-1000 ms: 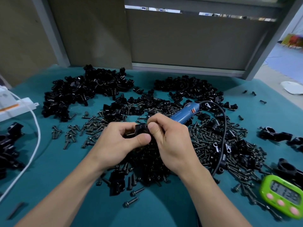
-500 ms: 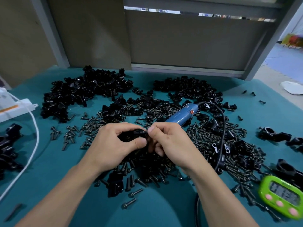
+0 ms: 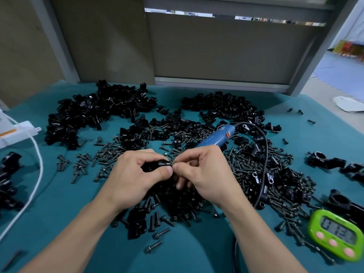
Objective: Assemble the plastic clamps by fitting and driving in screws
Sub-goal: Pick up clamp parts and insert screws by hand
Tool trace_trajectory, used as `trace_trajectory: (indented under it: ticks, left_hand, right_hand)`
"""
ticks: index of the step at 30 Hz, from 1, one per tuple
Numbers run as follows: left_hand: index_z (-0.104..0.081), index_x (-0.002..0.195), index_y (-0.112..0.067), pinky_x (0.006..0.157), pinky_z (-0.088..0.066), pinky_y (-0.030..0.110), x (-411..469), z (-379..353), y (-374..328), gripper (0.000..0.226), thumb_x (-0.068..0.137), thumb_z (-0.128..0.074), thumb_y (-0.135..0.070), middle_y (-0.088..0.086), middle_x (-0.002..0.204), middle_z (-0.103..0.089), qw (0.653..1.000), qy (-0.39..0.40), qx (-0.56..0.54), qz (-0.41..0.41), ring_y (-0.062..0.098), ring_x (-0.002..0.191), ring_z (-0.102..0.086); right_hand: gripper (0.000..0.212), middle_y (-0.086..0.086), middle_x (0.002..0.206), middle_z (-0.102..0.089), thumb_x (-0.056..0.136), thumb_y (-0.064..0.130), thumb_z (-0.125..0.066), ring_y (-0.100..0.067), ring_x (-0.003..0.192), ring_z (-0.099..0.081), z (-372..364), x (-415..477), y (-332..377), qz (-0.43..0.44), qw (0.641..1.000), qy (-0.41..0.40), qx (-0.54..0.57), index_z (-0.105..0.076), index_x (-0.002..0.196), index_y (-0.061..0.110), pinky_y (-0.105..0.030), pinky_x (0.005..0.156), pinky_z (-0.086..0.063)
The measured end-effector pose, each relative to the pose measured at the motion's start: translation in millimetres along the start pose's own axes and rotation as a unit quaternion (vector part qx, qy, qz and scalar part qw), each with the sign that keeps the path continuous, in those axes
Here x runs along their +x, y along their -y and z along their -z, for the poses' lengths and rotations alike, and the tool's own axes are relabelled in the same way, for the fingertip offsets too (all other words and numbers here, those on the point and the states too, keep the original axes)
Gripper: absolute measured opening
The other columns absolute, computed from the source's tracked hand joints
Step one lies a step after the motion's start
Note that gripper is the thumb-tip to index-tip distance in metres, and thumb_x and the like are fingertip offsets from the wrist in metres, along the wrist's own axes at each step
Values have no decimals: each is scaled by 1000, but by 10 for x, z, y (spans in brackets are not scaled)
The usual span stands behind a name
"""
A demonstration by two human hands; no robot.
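- Since a second ago the right hand [image 3: 206, 174] has slid off the top of the clamp [image 3: 150, 167] to its right end, and both hands sit a little lower over the heap.
- Left hand [image 3: 136, 175]: fingers and thumb curled round the black clamp, holding it above the counter [image 3: 187, 255], just over the loose screws [image 3: 248, 166].
- Right hand: thumb and forefinger pinched on a screw [image 3: 165, 163] that lies sideways, touching the clamp's right side. How far it has entered the hole is hidden by the fingers.
- Step in hand, as I judge it: fitting a screw into the clamp by hand, before any driving.
- Next move likely calls for the screw to sit straight in its hole, then the right hand must let go and reach the blue screwdriver [image 3: 216, 137], which lies idle just beyond the hands among the parts, its black cord [image 3: 265, 154] trailing to the right.
- Heaps of unassembled clamp pieces [image 3: 98, 113] lie farther back on the counter; a green timer [image 3: 336, 235] sits at the near right.
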State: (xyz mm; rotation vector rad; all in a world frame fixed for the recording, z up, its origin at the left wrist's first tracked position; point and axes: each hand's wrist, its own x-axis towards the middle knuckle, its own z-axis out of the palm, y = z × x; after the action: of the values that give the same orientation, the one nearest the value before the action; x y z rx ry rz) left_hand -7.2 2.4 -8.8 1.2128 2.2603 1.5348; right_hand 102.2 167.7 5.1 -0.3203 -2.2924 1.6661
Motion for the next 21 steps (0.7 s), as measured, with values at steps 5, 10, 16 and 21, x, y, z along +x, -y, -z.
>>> trace_trajectory:
  ticks: [5, 10, 16, 21]
  left_hand:
    - [-82, 89, -42, 70, -52, 10, 23, -1, -13, 12, 86, -81, -31, -13, 89, -79, 998, 21, -58, 16, 3, 82, -74]
    - [-84, 91, -36, 72, -54, 12, 15, -10, -74, 14, 82, -74, -41, -7, 89, -81, 990, 58, -124, 32, 8, 83, -77]
    - [-81, 93, -40, 74, -50, 9, 26, -2, -80, 14, 80, -80, -35, -13, 92, -79, 997, 34, -59, 24, 3, 85, -73]
    - [-83, 91, -35, 74, -53, 20, 13, -13, -59, 16, 86, -83, -20, -12, 91, -75, 1000, 16, -8, 13, 7, 83, -71]
  right_hand:
    - [15, -4, 64, -74, 86, 6, -80, -22, 57, -71, 4, 6, -8, 43, 998, -42, -8, -80, 80, 19, -35, 60, -59]
    - [17, -8, 67, -73, 81, -1, -81, -23, 59, -69, 42, 28, -4, 51, 998, -36, 16, -78, 78, 15, -40, 63, -60]
    - [47, 2, 47, -60, 99, 42, -61, -12, 39, -49, -26, 17, 14, 12, 998, -30, -53, -65, 59, 17, -23, 46, -39]
    - [56, 9, 49, -45, 103, 51, -49, -11, 44, -36, -95, 13, 32, -70, 996, -6, -53, -54, 56, 21, -32, 50, -32]
